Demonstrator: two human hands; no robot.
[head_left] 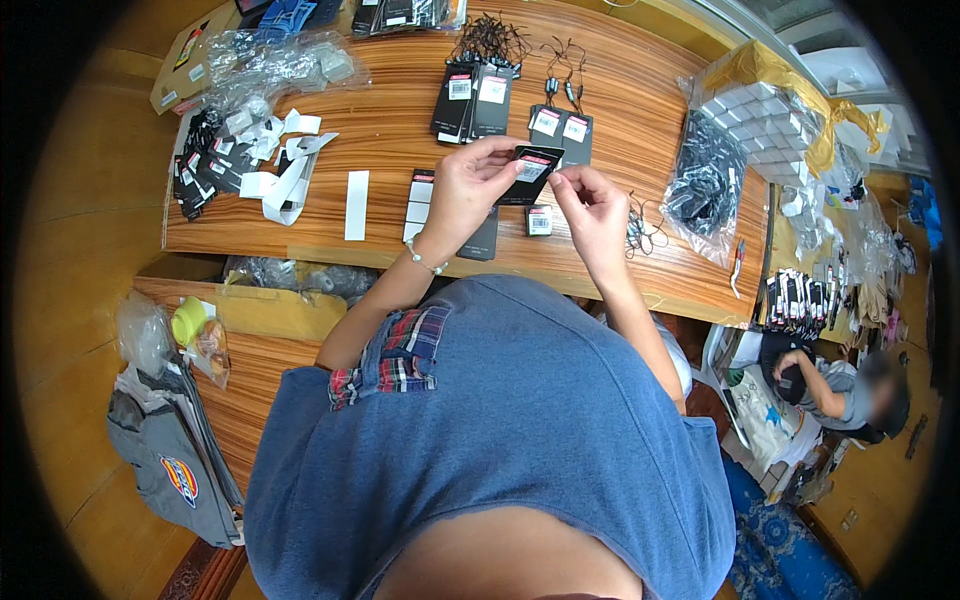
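Over the table's front part, my left hand (468,190) grips a black hang tag (530,184) bearing a white barcode sticker, thumb on its face. My right hand (597,208) pinches at the tag's right edge; whether a sticker is also between those fingertips is too small to tell. Below my left hand lie a sheet of labels (417,213) and more black tags (482,240), partly hidden. A small stack of labels (539,221) sits just under the held tag. Beyond my hands are stacked black tags (461,112) with cords and two stickered tags (574,130).
Loose cords (641,236) and red-handled snips (738,266) lie on the right, near a plastic bag of black cords (706,175). Small white boxes (757,112) stand behind it. Curled label strips (290,180) and a white strip (357,205) lie left. Another person (825,395) sits at the right.
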